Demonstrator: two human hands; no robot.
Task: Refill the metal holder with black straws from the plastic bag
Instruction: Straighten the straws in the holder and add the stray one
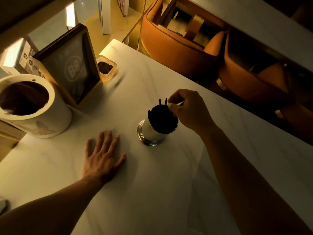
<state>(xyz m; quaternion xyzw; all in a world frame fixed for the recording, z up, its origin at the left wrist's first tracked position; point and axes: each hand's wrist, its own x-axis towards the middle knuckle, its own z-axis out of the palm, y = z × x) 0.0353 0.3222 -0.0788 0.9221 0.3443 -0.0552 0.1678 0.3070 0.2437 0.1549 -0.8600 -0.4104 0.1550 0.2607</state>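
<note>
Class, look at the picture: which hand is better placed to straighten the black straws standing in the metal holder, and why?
Right. The right hand is at the rim of the metal holder, fingers curled beside the black straws. The left hand lies flat on the table, apart from the holder.

Left hand (103, 158) lies flat on a pale tabletop (169, 184); right hand (189, 111) curls over a metal holder (149, 131) beside black straws (160, 102)

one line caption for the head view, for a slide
Right hand, fingers curled, at the rim of a holder with straws; left hand flat on the table.
</note>
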